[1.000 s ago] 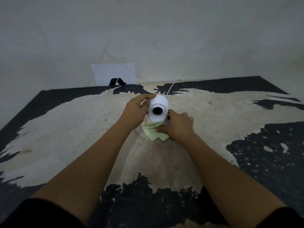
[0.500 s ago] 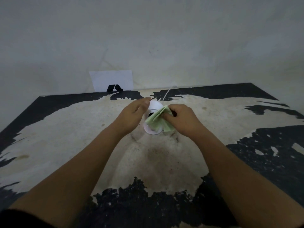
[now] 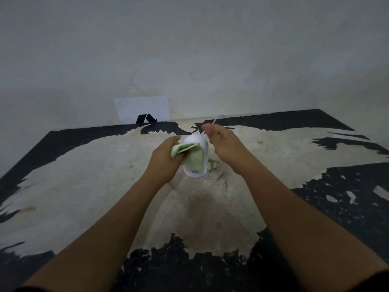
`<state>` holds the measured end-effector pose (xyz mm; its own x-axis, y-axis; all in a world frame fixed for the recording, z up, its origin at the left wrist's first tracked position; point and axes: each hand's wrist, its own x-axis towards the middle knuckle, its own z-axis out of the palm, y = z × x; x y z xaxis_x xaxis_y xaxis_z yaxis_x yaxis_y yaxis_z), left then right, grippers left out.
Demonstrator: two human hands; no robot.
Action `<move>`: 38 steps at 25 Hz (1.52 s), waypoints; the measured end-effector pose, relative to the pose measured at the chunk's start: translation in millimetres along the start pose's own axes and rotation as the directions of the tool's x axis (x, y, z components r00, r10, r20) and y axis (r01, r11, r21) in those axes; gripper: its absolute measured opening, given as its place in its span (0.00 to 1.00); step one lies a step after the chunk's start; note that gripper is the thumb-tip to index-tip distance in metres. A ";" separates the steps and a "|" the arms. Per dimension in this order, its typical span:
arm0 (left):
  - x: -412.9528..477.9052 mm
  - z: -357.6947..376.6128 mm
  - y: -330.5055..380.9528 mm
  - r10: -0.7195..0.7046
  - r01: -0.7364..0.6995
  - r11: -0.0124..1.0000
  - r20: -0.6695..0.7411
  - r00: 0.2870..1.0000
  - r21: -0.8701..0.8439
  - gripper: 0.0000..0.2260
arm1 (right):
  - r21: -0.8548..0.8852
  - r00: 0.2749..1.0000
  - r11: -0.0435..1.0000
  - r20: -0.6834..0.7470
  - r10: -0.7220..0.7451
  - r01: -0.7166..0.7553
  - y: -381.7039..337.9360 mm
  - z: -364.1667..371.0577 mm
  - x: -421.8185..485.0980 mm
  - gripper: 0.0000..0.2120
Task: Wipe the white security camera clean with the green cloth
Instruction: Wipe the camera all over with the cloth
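The white security camera (image 3: 203,145) stands upright on the worn table (image 3: 88,178), near the middle. The green cloth (image 3: 192,158) hangs over its front and hides the lens. My left hand (image 3: 166,158) grips the cloth's upper left corner, pressed against the camera's left side. My right hand (image 3: 223,144) hovers just right of the camera with its fingers loosely curled and apart, holding nothing. A thin white cable (image 3: 215,118) runs from behind the camera toward the wall.
The table has a black surface with large pale worn patches. A white paper sheet (image 3: 143,109) with a black mark leans against the grey wall behind the table's far edge. Bare table surface lies on both sides of the camera.
The green cloth has passed from my right hand to my left hand. My right hand let go and drew back to the right. The camera now stands upright with the cloth over its front.
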<state>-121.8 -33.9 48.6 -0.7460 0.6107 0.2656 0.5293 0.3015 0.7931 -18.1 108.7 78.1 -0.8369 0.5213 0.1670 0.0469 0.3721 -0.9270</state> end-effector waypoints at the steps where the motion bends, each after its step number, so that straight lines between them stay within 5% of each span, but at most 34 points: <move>1: 1.3 0.7 -1.3 -0.010 0.010 1.000 -0.005 1.000 -0.011 0.15 | -0.006 1.000 1.000 -0.001 0.030 -0.030 2.1 2.1 5.7 0.20; 3: 4.0 2.9 -3.2 -0.038 0.037 0.999 -0.030 0.999 -0.024 0.05 | -0.022 0.997 0.997 0.014 0.074 -0.073 6.8 6.1 14.9 0.17; 10: 12.1 18.5 1.2 -0.031 0.026 0.991 -0.041 0.999 -0.132 0.17 | 0.129 0.980 0.971 0.029 0.197 -0.199 15.7 8.1 30.7 0.10; 17: 9.6 36.9 -8.7 0.015 -0.020 0.995 -0.055 0.998 -0.099 0.29 | 0.133 0.991 0.982 0.000 0.134 -0.133 20.0 8.9 30.7 0.05; 23: 13.0 0.9 -5.5 0.010 -0.012 1.000 0.082 0.997 0.020 0.16 | 0.183 0.992 0.975 0.011 0.127 -0.126 24.3 9.7 29.4 0.08; 27: 21.2 -9.7 -9.3 -0.015 0.030 0.993 0.125 0.992 -0.117 0.09 | 0.187 0.993 0.975 -0.007 0.120 -0.117 28.1 13.4 28.9 0.09; 33: 10.7 31.1 8.0 -0.022 0.016 0.995 -0.067 0.997 -0.098 0.21 | 0.161 0.998 0.987 -0.058 0.032 -0.023 30.6 17.0 27.1 0.09; 38: 5.9 17.9 0.2 0.006 -0.006 1.000 -0.014 1.000 -0.002 0.22 | 0.106 0.997 0.994 -0.076 -0.002 0.010 32.5 15.4 28.5 0.11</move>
<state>-118.8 -17.1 40.5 -0.7486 0.6019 0.2781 0.5327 0.2962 0.7928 -48.9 123.8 47.6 -0.7928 0.5779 0.1939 -0.0196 0.2938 -0.9557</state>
